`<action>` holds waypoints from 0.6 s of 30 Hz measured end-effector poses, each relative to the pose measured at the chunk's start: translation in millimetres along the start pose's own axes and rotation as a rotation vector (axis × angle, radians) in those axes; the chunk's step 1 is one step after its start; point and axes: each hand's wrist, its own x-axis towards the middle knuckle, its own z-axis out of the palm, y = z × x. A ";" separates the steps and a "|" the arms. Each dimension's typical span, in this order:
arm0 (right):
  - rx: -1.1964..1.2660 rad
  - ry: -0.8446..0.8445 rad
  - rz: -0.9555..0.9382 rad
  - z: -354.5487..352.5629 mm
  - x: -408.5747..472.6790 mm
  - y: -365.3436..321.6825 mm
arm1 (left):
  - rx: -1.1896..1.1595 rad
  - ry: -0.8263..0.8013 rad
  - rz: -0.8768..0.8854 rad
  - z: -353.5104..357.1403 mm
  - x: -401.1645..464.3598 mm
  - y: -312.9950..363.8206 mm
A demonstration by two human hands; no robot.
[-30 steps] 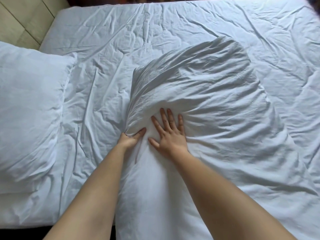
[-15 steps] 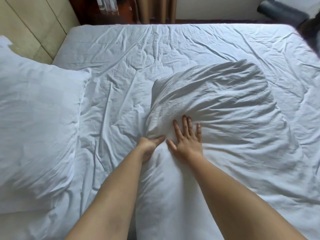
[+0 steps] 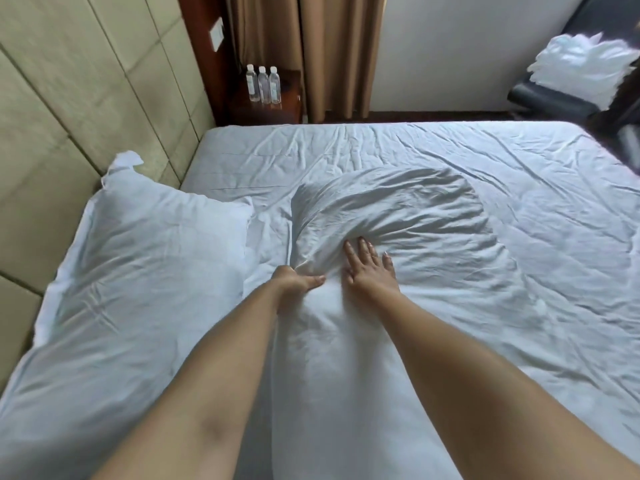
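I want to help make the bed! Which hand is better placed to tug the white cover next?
Probably the left hand: its fingers curl round a bunched fold of the white cover, so it could tug at once. The right hand lies flat on it with straight fingers, gripping nothing.

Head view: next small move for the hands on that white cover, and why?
Probably push the right hand forward to smooth the cover, while the left hand anchors its edge. The right hand lies flat against the bulge, creases fan out ahead of its fingers, and the left hand's grip pinches a fold beside it.
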 end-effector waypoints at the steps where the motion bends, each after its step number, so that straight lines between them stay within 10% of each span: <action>1: -0.006 0.010 -0.030 -0.1 5.7 -16.9 | 0.007 0.018 0.003 -19.5 0.9 -1.4; 10: -0.052 -0.031 -0.134 47.6 27.2 -75.1 | 0.210 0.293 -0.112 -131.5 36.9 -42.8; 18: -0.100 -0.052 -0.170 120.7 25.4 -81.8 | 0.505 0.447 -0.037 -74.4 60.7 -90.3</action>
